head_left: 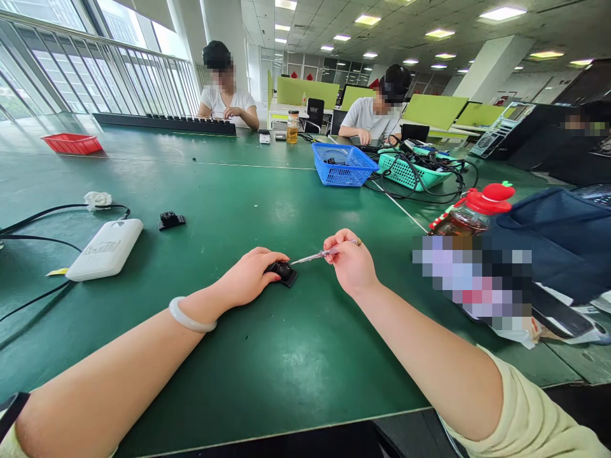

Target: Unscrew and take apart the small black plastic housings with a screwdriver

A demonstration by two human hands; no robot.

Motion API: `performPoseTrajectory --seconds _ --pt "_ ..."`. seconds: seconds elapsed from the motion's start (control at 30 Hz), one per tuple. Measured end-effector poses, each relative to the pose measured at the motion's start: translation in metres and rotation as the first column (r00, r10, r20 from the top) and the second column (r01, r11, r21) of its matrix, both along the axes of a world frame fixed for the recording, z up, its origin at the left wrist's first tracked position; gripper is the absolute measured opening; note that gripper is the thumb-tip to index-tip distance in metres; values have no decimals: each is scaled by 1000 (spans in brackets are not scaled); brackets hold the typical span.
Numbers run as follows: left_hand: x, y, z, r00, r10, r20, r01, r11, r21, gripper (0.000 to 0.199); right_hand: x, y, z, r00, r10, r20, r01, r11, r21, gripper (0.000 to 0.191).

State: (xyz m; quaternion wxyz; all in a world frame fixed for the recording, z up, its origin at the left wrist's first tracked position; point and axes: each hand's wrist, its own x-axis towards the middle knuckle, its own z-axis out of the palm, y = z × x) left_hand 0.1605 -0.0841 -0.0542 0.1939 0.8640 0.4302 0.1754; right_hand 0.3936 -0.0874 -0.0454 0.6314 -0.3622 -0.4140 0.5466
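My left hand [252, 275] grips a small black part [285, 273] that rests on the green table [296, 369], with thumb and fingers around its left side. A thin screwdriver [315, 256] with a clear handle is pinched in the fingers of my right hand [351, 261]. Its shaft points left, and the tip is at the upper right edge of the black part; whether they touch cannot be made out. Another small black part [170, 220] lies on the table, up and to the left of my left hand.
A white power bank [105, 249] with black cables lies left. Farther back are a red tray [72, 144], a blue basket [344, 165] and a green basket [413, 172] of cables. A red-lidded bottle [477, 210] and dark bag [554, 242] stand right. Two people sit across the table.
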Motion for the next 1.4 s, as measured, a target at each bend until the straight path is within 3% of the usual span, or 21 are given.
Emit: performPoseTrajectory --seconds 0.17,0.37,0.53,0.83,1.07,1.4 --pt "0 0 1 1000 12 -1 -12 1000 -11 36 -2 -1 -1 999 14 30 -14 1000 9 18" --pt "1 0 1 1000 11 5 -11 1000 -8 34 -2 -2 -7 983 29 180 -52 991 120 14" --pt "1 0 2 1000 8 -7 -8 1000 -10 35 -2 -3 -4 994 -5 112 -10 992 129 15" --pt "0 0 1 1000 3 -17 -3 1000 -11 35 -4 -3 -4 996 47 70 -53 995 86 16" --pt "1 1 1 1000 7 -15 -8 999 -37 36 -7 -3 -3 996 80 -50 -85 990 -112 17" --pt "1 0 1 1000 17 -16 -17 999 -29 36 -6 2 -7 989 -50 -142 4 952 -307 22"
